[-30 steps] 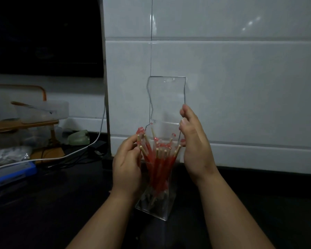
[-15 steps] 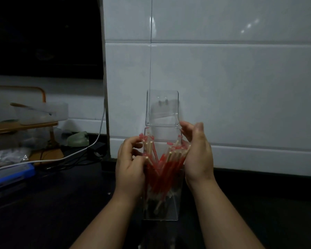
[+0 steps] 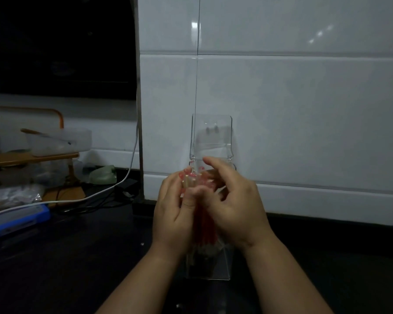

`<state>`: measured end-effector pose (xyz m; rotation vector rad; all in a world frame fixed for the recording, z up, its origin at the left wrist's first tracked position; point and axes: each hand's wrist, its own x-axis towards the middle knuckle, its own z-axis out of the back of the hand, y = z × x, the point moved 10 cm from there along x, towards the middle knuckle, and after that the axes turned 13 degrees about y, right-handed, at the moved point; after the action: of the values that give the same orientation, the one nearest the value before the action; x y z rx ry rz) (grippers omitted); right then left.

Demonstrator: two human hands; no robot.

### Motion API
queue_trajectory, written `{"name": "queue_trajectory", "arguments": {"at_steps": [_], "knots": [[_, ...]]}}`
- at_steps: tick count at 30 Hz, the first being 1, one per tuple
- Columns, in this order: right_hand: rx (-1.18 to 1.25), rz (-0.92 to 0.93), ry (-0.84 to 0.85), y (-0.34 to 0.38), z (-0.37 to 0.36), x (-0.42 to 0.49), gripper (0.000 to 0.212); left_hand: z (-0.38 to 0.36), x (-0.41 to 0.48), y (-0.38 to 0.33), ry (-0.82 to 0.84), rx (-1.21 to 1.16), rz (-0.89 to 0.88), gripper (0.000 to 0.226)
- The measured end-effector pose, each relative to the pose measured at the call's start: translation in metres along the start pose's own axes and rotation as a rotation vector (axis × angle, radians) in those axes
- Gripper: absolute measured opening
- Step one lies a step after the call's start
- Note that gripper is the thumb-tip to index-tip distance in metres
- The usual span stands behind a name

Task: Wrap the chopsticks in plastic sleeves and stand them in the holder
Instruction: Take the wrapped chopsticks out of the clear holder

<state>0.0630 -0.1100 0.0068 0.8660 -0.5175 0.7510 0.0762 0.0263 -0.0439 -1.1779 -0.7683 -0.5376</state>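
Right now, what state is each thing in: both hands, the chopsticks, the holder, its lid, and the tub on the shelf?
holder: upright on the dark counter, close to the tiled wall.
lid: open, standing up behind the holder.
chopsticks: red-sleeved, bunched, standing in the holder.
left hand: grips the bundle near its top.
right hand: fingers curled at the bundle's top; grip unclear.
plastic tub: on the wooden shelf; open or closed unclear.

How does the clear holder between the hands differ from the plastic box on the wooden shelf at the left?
The holder is tall, narrow and clear; the box is low, wide and cloudy. The holder stands on the dark counter, with the left hand and right hand at its red chopsticks; the box sits on the shelf, untouched. Both look like plastic.
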Motion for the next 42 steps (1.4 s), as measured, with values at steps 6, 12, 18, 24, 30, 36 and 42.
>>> {"name": "queue_trajectory", "arguments": {"at_steps": [6,12,18,24,30,36,42], "knots": [[-0.091,-0.098,-0.007,-0.003,0.001,0.005,0.038,0.004,-0.002,-0.009,-0.042,-0.101,-0.032,0.033],[-0.089,-0.209,0.153,-0.01,-0.011,0.004,0.026,0.008,-0.002,-0.008,-0.076,0.026,-0.027,0.032],[0.044,-0.29,0.306,-0.016,-0.023,0.007,0.065,0.014,-0.004,-0.007,-0.144,-0.027,0.0,0.029],[0.147,-0.342,0.367,-0.021,-0.029,0.014,0.07,0.012,-0.003,-0.001,-0.128,-0.167,0.056,0.025],[0.175,-0.347,0.362,-0.022,-0.033,0.016,0.046,0.013,-0.005,0.003,-0.131,-0.153,0.052,0.015],[-0.012,-0.279,0.262,-0.014,-0.023,0.013,0.021,0.012,-0.003,-0.002,-0.11,-0.21,0.041,0.033],[-0.008,-0.254,0.251,-0.011,-0.02,0.012,0.025,0.013,-0.003,-0.002,-0.135,-0.176,0.044,0.023]]}}
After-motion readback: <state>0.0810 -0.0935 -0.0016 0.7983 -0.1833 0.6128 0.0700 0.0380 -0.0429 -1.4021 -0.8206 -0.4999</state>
